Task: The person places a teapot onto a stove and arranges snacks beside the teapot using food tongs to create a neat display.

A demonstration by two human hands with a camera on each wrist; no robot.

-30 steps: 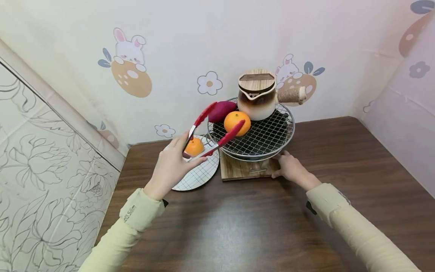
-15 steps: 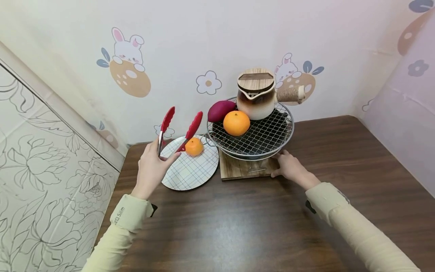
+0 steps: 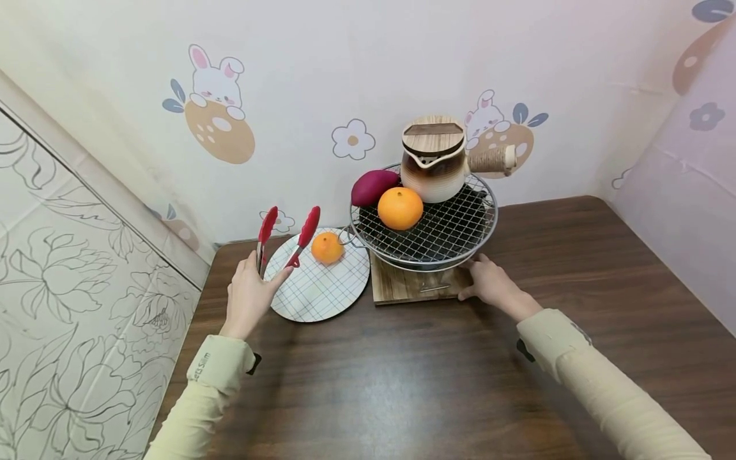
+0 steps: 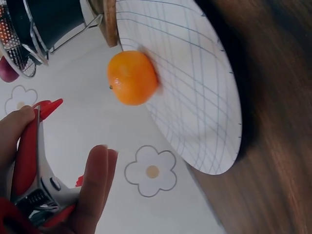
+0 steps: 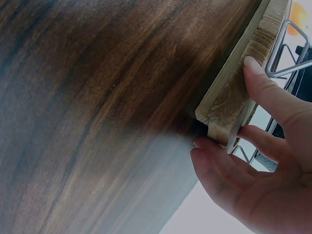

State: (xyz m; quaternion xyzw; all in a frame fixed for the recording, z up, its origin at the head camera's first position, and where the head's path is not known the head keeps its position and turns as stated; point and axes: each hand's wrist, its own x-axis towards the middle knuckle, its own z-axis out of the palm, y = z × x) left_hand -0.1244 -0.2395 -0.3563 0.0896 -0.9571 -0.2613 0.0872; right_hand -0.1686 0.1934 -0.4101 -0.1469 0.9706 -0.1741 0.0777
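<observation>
Though partly silver, red-tipped tongs [image 3: 307, 230]

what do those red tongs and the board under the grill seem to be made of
Tongs: probably metal, gleaming silver, with scalloped, matte red tips, perhaps silicone or plastic. Board: apparently wood, showing brown grain and a coarse edge; whether varnished is unclear.

Pale glare on dark tabletop [image 3: 379, 396]
</observation>
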